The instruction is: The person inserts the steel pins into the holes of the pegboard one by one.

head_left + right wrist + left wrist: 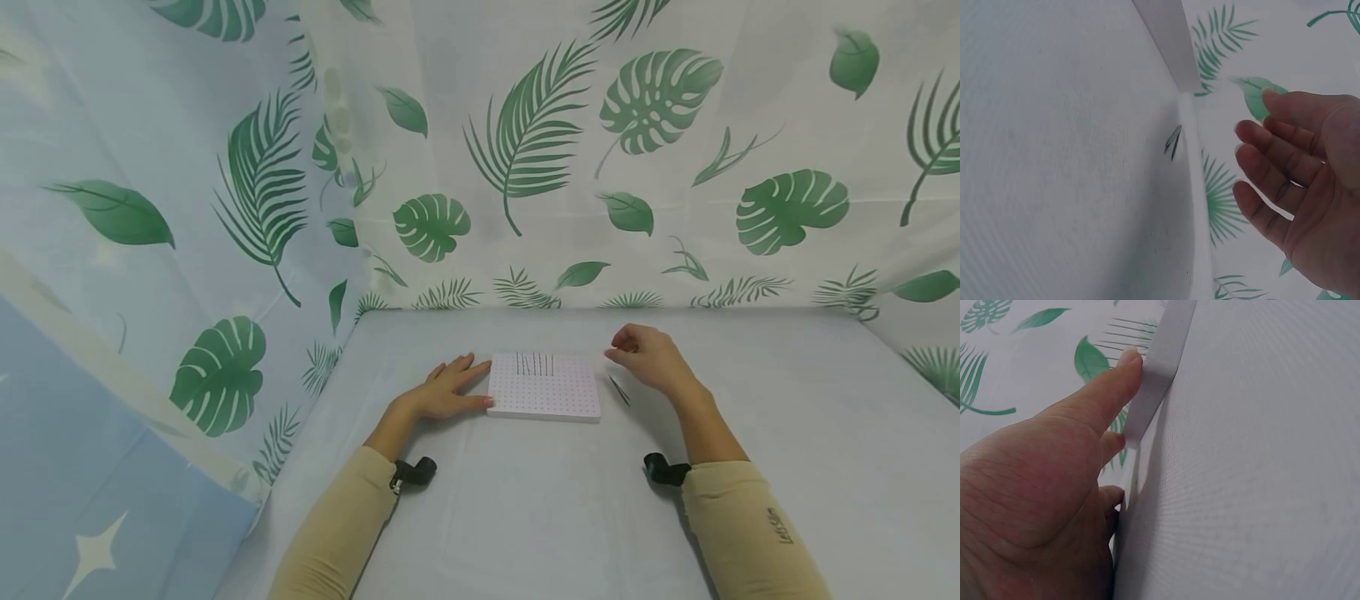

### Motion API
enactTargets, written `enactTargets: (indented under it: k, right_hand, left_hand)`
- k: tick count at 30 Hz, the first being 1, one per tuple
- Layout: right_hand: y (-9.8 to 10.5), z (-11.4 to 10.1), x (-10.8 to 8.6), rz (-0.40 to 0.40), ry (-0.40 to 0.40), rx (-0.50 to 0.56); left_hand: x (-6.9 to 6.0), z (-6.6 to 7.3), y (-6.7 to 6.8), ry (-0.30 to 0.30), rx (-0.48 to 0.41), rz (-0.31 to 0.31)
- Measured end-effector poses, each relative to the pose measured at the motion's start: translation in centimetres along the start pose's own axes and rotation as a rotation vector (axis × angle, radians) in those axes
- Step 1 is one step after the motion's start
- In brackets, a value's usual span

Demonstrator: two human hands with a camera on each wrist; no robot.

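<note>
A white board (pixel 547 396) with a grid of small holes lies flat on the table. Several thin dark pins (pixel 535 365) stand in a row near its far left part. My left hand (pixel 448 390) is at the board's left side, fingers spread and fairly straight, with thumb and index at its edge. In the left wrist view, the thumb touches the board's side (pixel 1159 369). Right of the board, my right hand (pixel 647 357) hovers above the table, its fingers loosely bent. Nothing shows between those fingers in the right wrist view. Below it lie two thin dark pins (pixel 620 391).
A pale cloth (pixel 525 508) covers the table. Behind it hangs a white curtain (pixel 555 250) printed with green leaves, and another leafy curtain (pixel 142 308) closes off the left. Both forearms carry a black wrist device (pixel 663 469) near the sleeve.
</note>
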State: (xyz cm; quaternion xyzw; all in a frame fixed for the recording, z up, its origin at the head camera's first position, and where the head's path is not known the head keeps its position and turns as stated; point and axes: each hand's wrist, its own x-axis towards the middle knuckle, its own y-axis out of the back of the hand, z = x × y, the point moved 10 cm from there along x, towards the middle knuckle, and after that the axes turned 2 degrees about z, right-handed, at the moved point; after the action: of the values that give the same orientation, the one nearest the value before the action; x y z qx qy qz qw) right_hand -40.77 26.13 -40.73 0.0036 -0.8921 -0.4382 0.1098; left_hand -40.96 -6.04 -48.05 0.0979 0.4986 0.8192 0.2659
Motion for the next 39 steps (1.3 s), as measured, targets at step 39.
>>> enactTargets:
  k: [39]
  right_hand:
    - [-2.0, 2.0, -0.7, -0.24, -0.052, -0.027]
  left_hand:
    - [0.0, 0.1, 0.0, -0.01, -0.004, -0.003]
